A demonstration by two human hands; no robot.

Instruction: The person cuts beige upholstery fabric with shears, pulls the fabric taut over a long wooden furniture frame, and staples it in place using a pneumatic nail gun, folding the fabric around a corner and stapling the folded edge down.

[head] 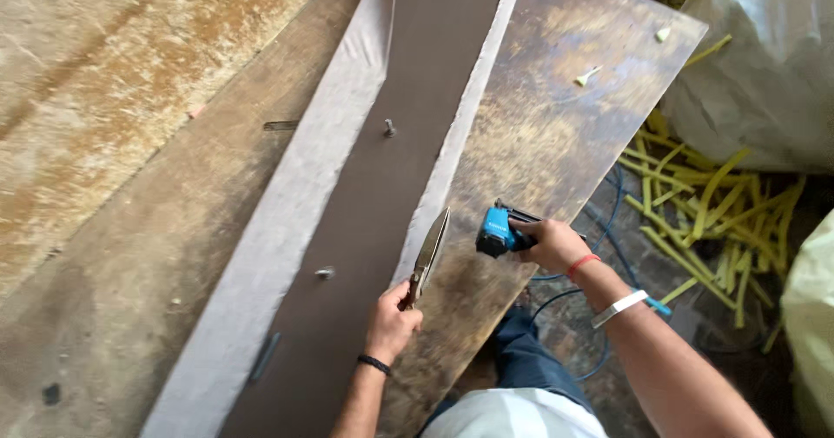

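The left hand (pixel 393 321) is closed around the handles of a pair of shears (pixel 426 255), whose long axis runs from the grip up and slightly to the right, the shut blades pointing away from the person. The blades lie over the right edge of a pale grey fabric strip (pixel 287 221) that runs lengthwise along the bench (pixel 539 134), with a dark brown board (pixel 391 169) lying on top of it along the same line. The right hand (pixel 552 245) is clamped on a blue pneumatic stapler (pixel 499 232), its blue body toward the shears and the two tools near but apart. A blue hose (pixel 608 221) trails below the bench edge. Yellow strips (pixel 712 212) lie heaped on the floor to the right, beside a white sack (pixel 764 73).
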